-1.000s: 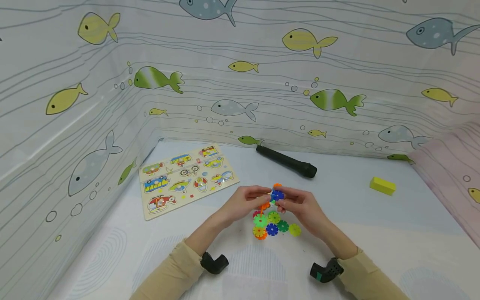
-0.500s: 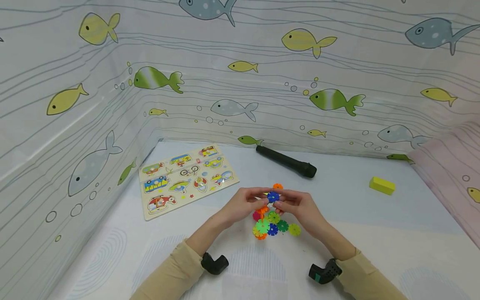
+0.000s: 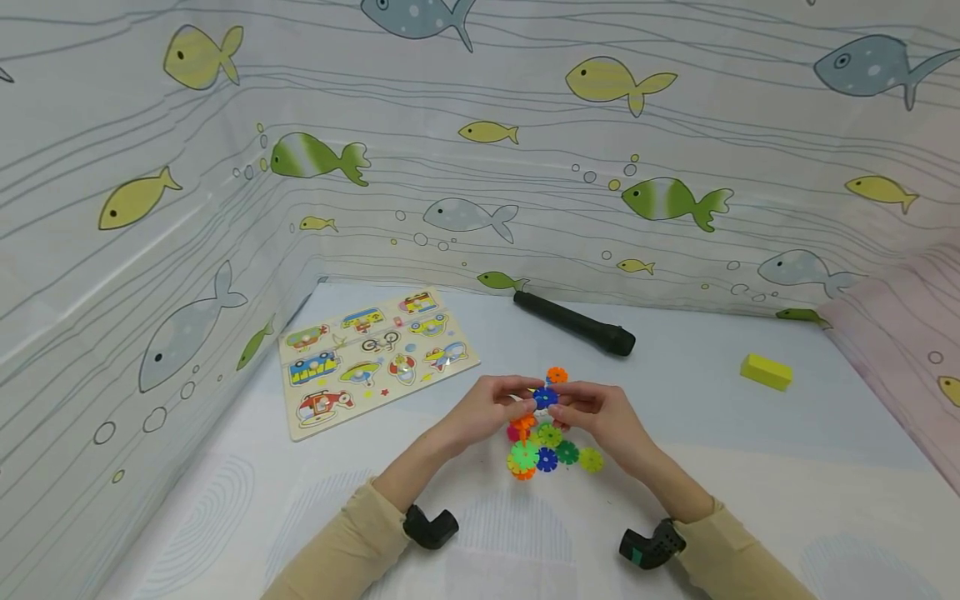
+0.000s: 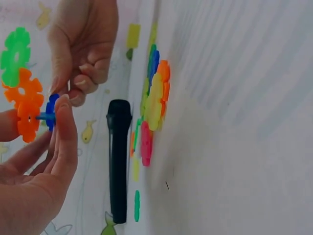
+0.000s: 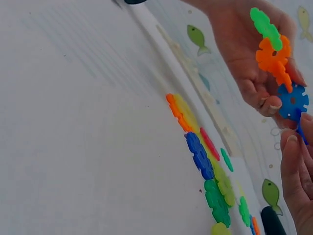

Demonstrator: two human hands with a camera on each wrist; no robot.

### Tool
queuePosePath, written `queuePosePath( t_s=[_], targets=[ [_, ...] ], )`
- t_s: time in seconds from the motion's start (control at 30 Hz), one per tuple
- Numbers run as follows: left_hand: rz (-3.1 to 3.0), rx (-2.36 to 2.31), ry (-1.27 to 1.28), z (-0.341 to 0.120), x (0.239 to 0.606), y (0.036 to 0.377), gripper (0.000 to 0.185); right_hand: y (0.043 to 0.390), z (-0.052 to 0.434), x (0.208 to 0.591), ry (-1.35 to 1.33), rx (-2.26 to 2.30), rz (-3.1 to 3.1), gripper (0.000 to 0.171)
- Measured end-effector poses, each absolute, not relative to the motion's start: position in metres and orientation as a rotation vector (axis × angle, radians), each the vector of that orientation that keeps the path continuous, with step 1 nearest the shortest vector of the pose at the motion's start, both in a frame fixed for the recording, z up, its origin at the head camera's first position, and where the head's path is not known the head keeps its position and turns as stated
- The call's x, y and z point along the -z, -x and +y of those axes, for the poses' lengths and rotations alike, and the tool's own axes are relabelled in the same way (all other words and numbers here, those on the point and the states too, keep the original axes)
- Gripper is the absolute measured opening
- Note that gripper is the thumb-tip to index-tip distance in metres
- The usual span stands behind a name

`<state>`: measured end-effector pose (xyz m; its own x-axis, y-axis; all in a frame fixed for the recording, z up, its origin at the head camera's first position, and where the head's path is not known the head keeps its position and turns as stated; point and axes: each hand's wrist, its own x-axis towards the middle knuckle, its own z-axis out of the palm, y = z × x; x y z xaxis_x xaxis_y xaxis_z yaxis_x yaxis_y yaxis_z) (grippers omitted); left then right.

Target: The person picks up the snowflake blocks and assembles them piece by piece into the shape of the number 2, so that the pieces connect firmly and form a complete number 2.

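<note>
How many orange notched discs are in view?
4: one orange notched disc, a second slotted to it, both held up by the left hand; a third lying on the near side; a fourth farther off, toward the black microphone. More may be hidden.

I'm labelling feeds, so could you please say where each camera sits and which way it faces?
Head: worn on the head, facing forward and down; bare left hand, bare right hand and beige fabric sleeves show.
Left wrist: on that wrist, looking past both visible hands towards the black cylinder.
Right wrist: on that wrist, looking low across the white tabletop; both hands show.
Wrist views share multicoloured notched plastic discs on the tabletop.
</note>
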<state>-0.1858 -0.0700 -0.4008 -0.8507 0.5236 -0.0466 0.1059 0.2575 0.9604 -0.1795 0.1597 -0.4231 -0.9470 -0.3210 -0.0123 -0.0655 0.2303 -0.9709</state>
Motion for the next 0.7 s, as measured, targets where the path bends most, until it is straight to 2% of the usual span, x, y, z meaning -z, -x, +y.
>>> queuePosePath(
  t_s=[0.43,0.7],
  targets=[
    [2.199,-1.652,-0.504,-0.068,0.398,0.188,0.037,0.184,0.178,0.408,0.313,1.624,2.482,0.042],
    [2.243,-1.621,-0.477,-0.072,0.395,0.187,0.036,0.182,0.189,0.419,0.255,1.503,2.544,0.04]
  ],
)
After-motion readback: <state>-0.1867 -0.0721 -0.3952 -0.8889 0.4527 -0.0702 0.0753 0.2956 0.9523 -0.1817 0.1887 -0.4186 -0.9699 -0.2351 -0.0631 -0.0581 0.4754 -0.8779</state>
